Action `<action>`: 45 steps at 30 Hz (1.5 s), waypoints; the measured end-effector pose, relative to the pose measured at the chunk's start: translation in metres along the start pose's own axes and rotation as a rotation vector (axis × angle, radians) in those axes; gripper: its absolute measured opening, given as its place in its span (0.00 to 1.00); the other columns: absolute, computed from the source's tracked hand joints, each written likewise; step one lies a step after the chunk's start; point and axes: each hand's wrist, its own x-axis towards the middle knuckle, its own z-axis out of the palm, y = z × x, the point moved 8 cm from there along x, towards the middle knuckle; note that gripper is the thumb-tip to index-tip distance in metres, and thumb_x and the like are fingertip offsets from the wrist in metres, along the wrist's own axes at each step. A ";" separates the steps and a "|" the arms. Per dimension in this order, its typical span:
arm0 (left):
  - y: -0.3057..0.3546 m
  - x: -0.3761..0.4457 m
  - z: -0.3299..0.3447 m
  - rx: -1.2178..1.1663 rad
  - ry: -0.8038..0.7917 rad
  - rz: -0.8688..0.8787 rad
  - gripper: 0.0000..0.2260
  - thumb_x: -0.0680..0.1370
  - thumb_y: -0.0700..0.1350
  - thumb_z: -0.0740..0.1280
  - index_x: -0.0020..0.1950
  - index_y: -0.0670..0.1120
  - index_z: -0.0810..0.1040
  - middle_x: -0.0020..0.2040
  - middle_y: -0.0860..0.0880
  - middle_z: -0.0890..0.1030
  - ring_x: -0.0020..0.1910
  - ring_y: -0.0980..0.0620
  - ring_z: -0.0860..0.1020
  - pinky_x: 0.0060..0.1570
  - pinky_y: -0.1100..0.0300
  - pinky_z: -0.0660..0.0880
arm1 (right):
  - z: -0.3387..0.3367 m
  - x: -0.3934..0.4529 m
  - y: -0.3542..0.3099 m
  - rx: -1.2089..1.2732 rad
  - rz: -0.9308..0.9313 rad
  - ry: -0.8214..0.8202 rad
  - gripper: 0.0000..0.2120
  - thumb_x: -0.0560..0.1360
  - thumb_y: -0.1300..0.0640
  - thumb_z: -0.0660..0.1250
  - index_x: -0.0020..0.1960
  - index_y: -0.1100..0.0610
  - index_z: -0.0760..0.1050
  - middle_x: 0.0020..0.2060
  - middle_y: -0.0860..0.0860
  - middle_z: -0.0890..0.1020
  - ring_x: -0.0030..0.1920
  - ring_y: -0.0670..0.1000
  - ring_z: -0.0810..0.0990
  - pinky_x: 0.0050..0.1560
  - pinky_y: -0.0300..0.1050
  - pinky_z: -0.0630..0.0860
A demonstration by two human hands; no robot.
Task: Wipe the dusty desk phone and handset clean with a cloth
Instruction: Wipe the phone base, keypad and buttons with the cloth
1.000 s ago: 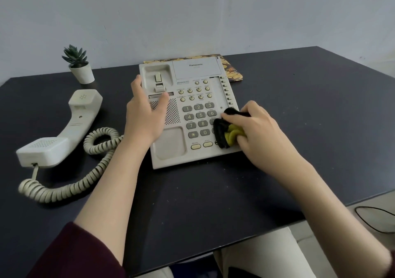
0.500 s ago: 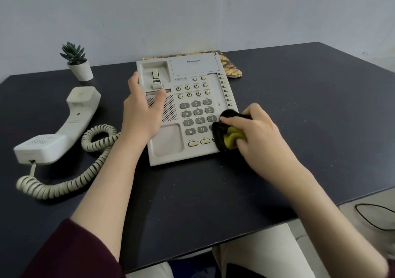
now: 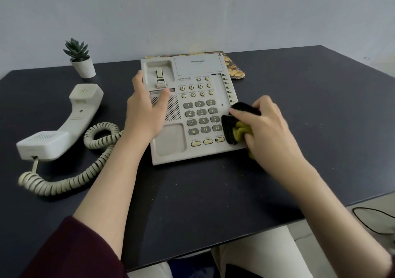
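Resting in the middle of the frame on a dark desk (image 3: pixel 299 111), the beige Panasonic desk phone (image 3: pixel 171 147) has its cradle bare. The left hand (image 3: pixel 145 111) lies on the phone's left side over the speaker grille, fingers fairly straight along the left edge and thumb spread across toward the hook switch, holding nothing. The right hand (image 3: pixel 267 128), at the phone's lower right corner, has its fingers curled round a bunched black-and-yellow cloth (image 3: pixel 237 128), which touches the phone just right of the keypad. The handset (image 3: pixel 62 124) lies face up on the desk at the left of the frame, well apart from the phone, its coiled cord (image 3: pixel 70 181) looping back toward the phone's left side. A small potted succulent (image 3: pixel 80 61) stands at upper left, and a patterned booklet (image 3: pixel 233 66) lies behind the phone.
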 end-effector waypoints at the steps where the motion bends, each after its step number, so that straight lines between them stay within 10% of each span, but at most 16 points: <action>1: 0.000 0.000 0.000 0.003 0.000 0.004 0.29 0.80 0.51 0.62 0.76 0.45 0.54 0.67 0.43 0.72 0.64 0.45 0.71 0.57 0.62 0.63 | 0.005 -0.002 0.001 -0.045 0.001 -0.030 0.27 0.70 0.71 0.62 0.66 0.52 0.74 0.48 0.51 0.64 0.51 0.54 0.66 0.38 0.51 0.75; 11: 0.000 -0.001 -0.001 0.009 -0.001 0.001 0.29 0.80 0.51 0.61 0.76 0.45 0.53 0.68 0.42 0.70 0.65 0.46 0.70 0.56 0.64 0.62 | 0.005 -0.019 -0.005 -0.100 0.030 -0.135 0.16 0.75 0.61 0.60 0.60 0.50 0.76 0.45 0.50 0.65 0.45 0.49 0.65 0.38 0.47 0.72; 16: 0.001 -0.001 -0.001 -0.003 -0.009 -0.007 0.29 0.80 0.51 0.61 0.76 0.46 0.53 0.69 0.42 0.70 0.66 0.46 0.70 0.56 0.63 0.62 | -0.004 -0.004 0.013 0.183 0.108 -0.285 0.15 0.72 0.66 0.59 0.47 0.51 0.80 0.40 0.53 0.76 0.41 0.51 0.74 0.36 0.28 0.68; 23: 0.000 0.000 -0.001 -0.021 0.009 -0.008 0.28 0.80 0.51 0.62 0.76 0.46 0.54 0.67 0.47 0.72 0.65 0.50 0.71 0.55 0.68 0.62 | -0.007 0.006 0.004 0.271 0.055 0.101 0.24 0.70 0.69 0.63 0.61 0.48 0.78 0.46 0.51 0.74 0.45 0.47 0.74 0.48 0.24 0.64; 26: 0.000 0.000 -0.001 -0.019 0.008 -0.006 0.28 0.80 0.51 0.62 0.76 0.46 0.54 0.68 0.46 0.72 0.65 0.50 0.70 0.54 0.69 0.61 | 0.015 0.012 -0.024 0.191 -0.082 -0.115 0.27 0.70 0.68 0.61 0.64 0.48 0.76 0.49 0.50 0.74 0.53 0.51 0.73 0.53 0.39 0.68; 29: 0.000 -0.001 -0.001 -0.015 0.007 -0.007 0.28 0.80 0.51 0.62 0.76 0.46 0.54 0.68 0.45 0.71 0.66 0.49 0.70 0.55 0.68 0.61 | 0.020 -0.005 -0.042 0.280 -0.237 -0.463 0.26 0.69 0.67 0.59 0.59 0.43 0.78 0.46 0.46 0.76 0.46 0.42 0.73 0.47 0.29 0.67; 35: 0.003 -0.002 -0.002 -0.013 0.010 -0.012 0.28 0.80 0.50 0.61 0.76 0.46 0.54 0.68 0.45 0.71 0.65 0.51 0.69 0.49 0.73 0.58 | 0.003 0.014 -0.009 0.169 -0.080 -0.039 0.28 0.68 0.70 0.60 0.65 0.50 0.75 0.49 0.49 0.72 0.51 0.50 0.73 0.50 0.31 0.65; 40: 0.001 -0.001 -0.002 -0.009 0.011 -0.010 0.28 0.80 0.51 0.62 0.76 0.45 0.54 0.68 0.44 0.70 0.66 0.48 0.69 0.53 0.70 0.60 | 0.035 -0.028 -0.047 0.177 -0.370 -0.639 0.29 0.70 0.67 0.59 0.62 0.41 0.76 0.51 0.44 0.72 0.50 0.43 0.70 0.52 0.33 0.65; 45: 0.001 -0.001 -0.002 -0.011 0.006 -0.014 0.28 0.80 0.51 0.61 0.76 0.46 0.54 0.69 0.44 0.70 0.66 0.49 0.68 0.51 0.71 0.59 | -0.008 0.006 -0.009 0.226 -0.058 -0.072 0.27 0.71 0.67 0.59 0.64 0.47 0.75 0.49 0.48 0.72 0.49 0.48 0.72 0.46 0.41 0.72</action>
